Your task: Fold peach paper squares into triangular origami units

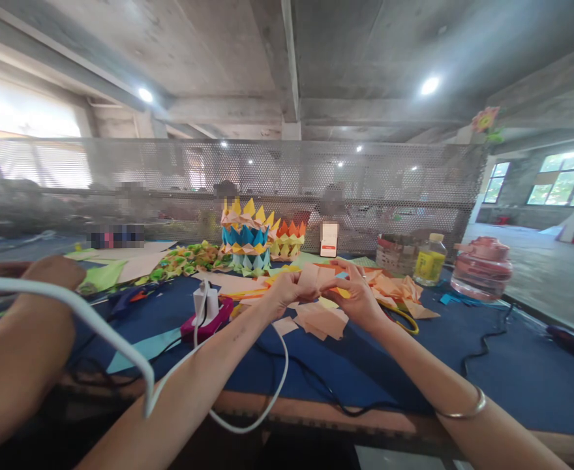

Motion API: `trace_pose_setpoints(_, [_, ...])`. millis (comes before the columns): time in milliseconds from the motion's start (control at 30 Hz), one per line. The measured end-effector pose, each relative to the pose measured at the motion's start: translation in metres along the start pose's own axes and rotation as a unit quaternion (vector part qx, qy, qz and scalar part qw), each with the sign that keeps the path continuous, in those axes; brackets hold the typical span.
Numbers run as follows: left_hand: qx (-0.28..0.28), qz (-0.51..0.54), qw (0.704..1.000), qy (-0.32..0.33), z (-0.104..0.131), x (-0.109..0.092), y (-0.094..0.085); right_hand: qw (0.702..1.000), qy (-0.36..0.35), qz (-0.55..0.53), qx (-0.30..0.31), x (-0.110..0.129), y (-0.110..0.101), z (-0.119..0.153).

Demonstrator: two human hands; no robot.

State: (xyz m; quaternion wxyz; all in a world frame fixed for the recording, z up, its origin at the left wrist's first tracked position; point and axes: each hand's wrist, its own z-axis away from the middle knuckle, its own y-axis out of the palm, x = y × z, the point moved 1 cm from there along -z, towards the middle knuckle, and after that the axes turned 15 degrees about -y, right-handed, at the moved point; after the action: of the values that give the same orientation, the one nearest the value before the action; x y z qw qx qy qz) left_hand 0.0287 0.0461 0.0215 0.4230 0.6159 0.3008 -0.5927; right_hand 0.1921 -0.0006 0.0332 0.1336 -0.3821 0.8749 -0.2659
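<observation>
Both hands meet over the middle of the blue table, holding a small peach paper [309, 282] between them. My left hand [286, 294] pinches its left side. On the right side, my right hand [354, 295] has its fingers closed on the same paper. Loose peach sheets [322, 320] lie just below the hands. Folded peach pieces [398, 287] are heaped to the right. Behind stands a tiered ring of folded paper points [246, 240] in yellow, blue and pale green, with an orange-topped one [289, 238] beside it.
A phone [329, 239] stands upright behind the hands. A yellow-labelled bottle [430, 261], a pink jug [481, 269] and a basket [395, 254] are at the right. A purple power block [220, 318], white cable [283, 372] and another person's arm [27, 352] are left.
</observation>
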Motion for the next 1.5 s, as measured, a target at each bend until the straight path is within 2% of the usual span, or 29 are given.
trace_pose_setpoints(333, [0.059,-0.038,0.996,0.046,0.002,0.000,0.004,0.995,0.070,-0.072,0.019,-0.008,0.005,0.002])
trace_pose_setpoints(467, [0.048,-0.045,0.996,0.058,0.001,0.002,0.006,0.989,0.111,-0.099,0.018,-0.007,0.008,0.004])
trace_pose_setpoints(633, [0.039,-0.029,0.997,0.062,0.002,0.002,0.011,0.967,0.183,-0.175,-0.008,-0.009,0.015,0.008])
trace_pose_setpoints(733, [0.038,-0.021,0.997,0.059,0.002,0.002,0.012,0.966,0.192,-0.173,-0.020,-0.010,0.017,0.009])
trace_pose_setpoints(933, [0.076,-0.034,0.994,0.075,0.004,0.002,0.012,0.967,0.208,-0.149,-0.024,-0.008,0.016,0.010])
trace_pose_setpoints(1200, [0.042,-0.037,0.996,0.075,0.005,0.002,0.015,0.967,0.192,-0.162,-0.031,-0.003,0.017,0.009])
trace_pose_setpoints(1400, [0.032,-0.025,0.997,0.071,0.003,0.005,0.012,0.945,0.233,-0.208,-0.097,-0.003,0.019,0.009])
trace_pose_setpoints(1500, [0.041,-0.025,0.995,0.085,0.001,0.006,0.011,0.936,0.252,-0.226,-0.093,-0.004,0.020,0.009])
